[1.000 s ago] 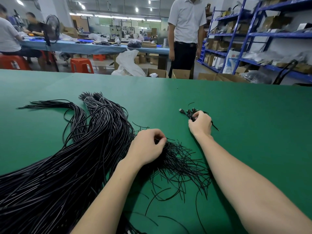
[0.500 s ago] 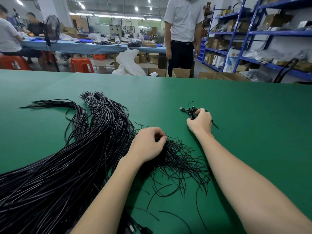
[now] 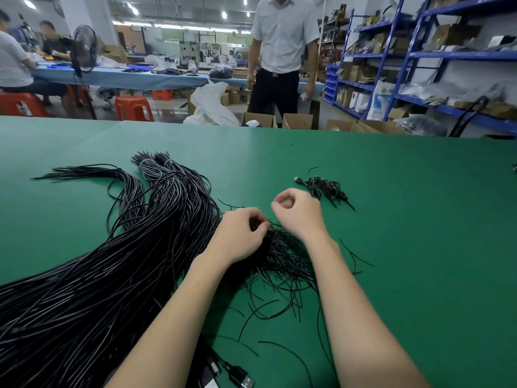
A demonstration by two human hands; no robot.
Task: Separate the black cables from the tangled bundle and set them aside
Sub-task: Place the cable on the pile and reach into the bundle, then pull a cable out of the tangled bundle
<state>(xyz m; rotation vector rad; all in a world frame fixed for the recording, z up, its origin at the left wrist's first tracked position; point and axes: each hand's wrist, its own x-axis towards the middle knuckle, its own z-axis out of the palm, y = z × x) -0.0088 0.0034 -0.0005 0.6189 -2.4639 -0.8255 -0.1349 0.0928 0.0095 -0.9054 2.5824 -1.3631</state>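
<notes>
A thick bundle of long black cables (image 3: pixel 112 261) fans across the left of the green table (image 3: pixel 419 247). Its thin wire ends (image 3: pixel 282 261) spread out in a tangle at the centre. My left hand (image 3: pixel 240 236) grips that tangle where the thin ends gather. My right hand (image 3: pixel 299 214) hovers just to its right, thumb and forefinger curled into a ring, with nothing visible between them. A small pile of separated black cables (image 3: pixel 326 189) with a USB plug lies apart, just beyond my right hand.
Black USB plugs (image 3: pixel 240 379) lie at the near edge between my forearms. Loose thin wires (image 3: pixel 355 256) trail right of the tangle. A person in a white shirt (image 3: pixel 282 51) stands past the far edge, by cardboard boxes (image 3: pixel 296 121) and blue shelving (image 3: pixel 419 54).
My right hand has left the small pile at the right and come back toward the tangle, beside my left hand. My left hand keeps its grip on the thin ends.
</notes>
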